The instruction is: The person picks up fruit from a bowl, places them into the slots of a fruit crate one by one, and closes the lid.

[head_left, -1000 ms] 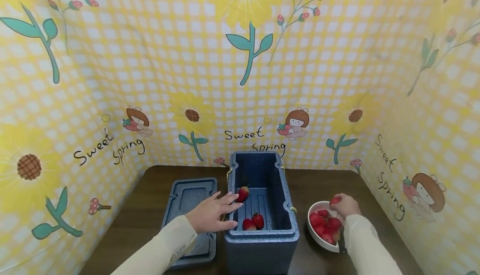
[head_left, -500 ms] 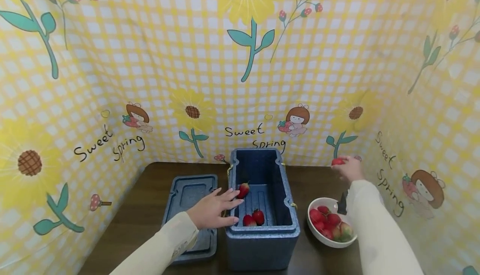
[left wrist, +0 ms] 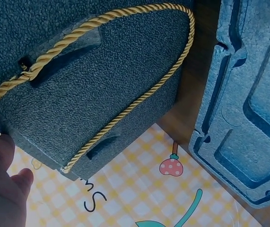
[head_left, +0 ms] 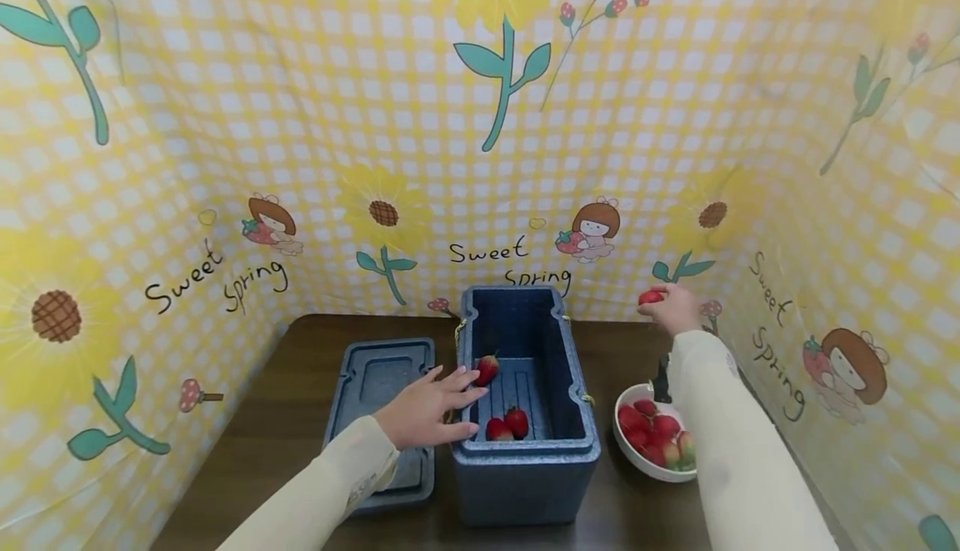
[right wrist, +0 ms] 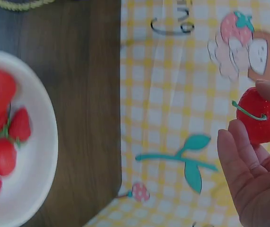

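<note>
Raised behind the white bowl, my right hand [head_left: 677, 311] pinches a red strawberry [right wrist: 260, 116] with a thin green stem between thumb and fingers. My left hand [head_left: 426, 414] rests with spread fingers on the left rim of a deep blue foam box [head_left: 517, 488]. Inside that box lie a strawberry [head_left: 487, 369] against the left wall and two more near the front, one of them a darker red strawberry [head_left: 516, 422]. The white bowl [right wrist: 42, 156] holds several strawberries; my right sleeve hides part of its right side in the head view.
Left of the box, a blue foam lid [head_left: 348, 388] lies on the dark wooden table [head_left: 262, 418]. A gold rope handle [left wrist: 144, 97] runs along the box's side. Something black [head_left: 662, 380] stands at the bowl's back edge. Yellow checked cloth [head_left: 337, 101] encloses the back and sides.
My right hand has lifted the strawberry out of the bowl and moved it up and back, then slightly left. The left hand has stayed on the box rim.
</note>
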`<state>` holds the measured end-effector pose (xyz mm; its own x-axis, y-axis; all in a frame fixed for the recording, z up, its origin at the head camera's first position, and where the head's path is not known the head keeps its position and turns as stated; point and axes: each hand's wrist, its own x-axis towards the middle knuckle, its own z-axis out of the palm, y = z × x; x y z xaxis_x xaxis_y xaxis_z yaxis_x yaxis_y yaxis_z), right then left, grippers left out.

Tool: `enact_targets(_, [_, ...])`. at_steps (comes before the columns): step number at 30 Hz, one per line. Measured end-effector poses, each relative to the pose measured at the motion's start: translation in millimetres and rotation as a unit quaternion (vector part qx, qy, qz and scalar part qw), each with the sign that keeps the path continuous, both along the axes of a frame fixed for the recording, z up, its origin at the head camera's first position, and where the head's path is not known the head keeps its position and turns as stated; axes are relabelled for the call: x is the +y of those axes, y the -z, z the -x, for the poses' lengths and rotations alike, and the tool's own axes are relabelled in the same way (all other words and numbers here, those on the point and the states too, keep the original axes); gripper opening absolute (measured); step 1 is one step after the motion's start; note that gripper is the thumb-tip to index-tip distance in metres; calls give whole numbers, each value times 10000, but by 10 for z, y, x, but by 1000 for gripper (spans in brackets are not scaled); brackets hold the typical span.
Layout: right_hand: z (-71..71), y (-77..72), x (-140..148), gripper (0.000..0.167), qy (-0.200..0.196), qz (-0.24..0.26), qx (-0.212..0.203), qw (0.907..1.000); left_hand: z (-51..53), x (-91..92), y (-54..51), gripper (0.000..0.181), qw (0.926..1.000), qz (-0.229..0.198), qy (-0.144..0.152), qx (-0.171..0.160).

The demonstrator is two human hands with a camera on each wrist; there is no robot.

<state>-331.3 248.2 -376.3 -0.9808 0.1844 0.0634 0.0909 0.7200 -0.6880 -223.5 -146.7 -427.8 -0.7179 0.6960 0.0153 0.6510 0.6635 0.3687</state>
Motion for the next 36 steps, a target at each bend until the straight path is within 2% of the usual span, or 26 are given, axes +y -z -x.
enact_targets(8, [175,68,-528,56,-337,756,-150,9965,-8,13,25,57,10000,64,-15,28])
enact_targets(15, [242,74,-947,53,-510,1063,-115,9930,0,33,-10,56,9997,220,-104,61])
enact_targets(20, [264,79,-1232,53,-681,1574,-227,9849,-15,15,-22,57,9997,199,-151,56])
enact_targets(24, [306,143,-1411,52,-872,1884,-293,9778,-24,5,-19,57,9995,225,-185,98])
enact_targets(30, [352,244,-1551,49,-1009,1593,-304,9816,-50,16,-26,56,9995,233,-171,95])
enact_targets(36, [360,220,-1607,48,-1051,1381,-269,9845,-44,23,-40,55,9993,289,-210,101])
